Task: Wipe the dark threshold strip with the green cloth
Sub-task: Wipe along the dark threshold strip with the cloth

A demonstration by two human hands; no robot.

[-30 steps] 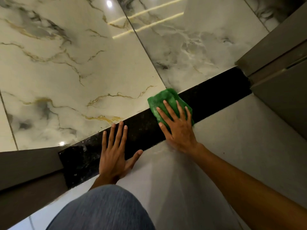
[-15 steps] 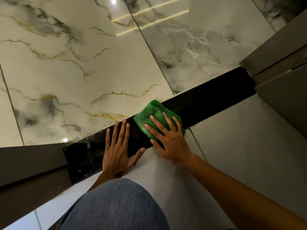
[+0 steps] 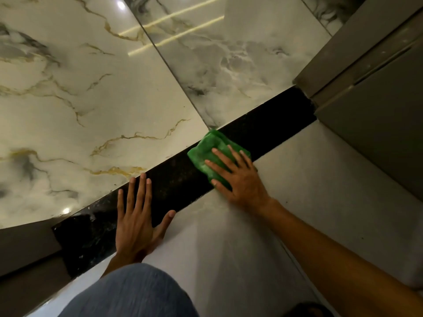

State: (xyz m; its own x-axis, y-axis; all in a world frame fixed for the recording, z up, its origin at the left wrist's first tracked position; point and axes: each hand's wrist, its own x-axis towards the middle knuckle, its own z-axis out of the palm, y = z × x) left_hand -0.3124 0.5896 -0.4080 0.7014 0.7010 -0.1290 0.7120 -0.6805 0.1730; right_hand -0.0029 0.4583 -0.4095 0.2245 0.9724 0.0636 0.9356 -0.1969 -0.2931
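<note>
The dark threshold strip (image 3: 178,179) runs diagonally from lower left to upper right between glossy marble tiles and a matte grey floor. A folded green cloth (image 3: 211,145) lies on the strip right of its middle. My right hand (image 3: 238,177) presses flat on the cloth, fingers spread, palm partly on the grey floor. My left hand (image 3: 136,216) rests flat, fingers apart, across the strip's left part, holding nothing.
A grey door frame (image 3: 357,65) rises at the strip's right end, and another frame piece (image 3: 25,243) meets its left end. Glossy marble tiles (image 3: 91,99) lie beyond the strip. My knee in grey fabric (image 3: 132,294) fills the bottom centre.
My right hand slid the cloth left along the strip toward my left hand, then back to the right. The left hand stayed planted.
</note>
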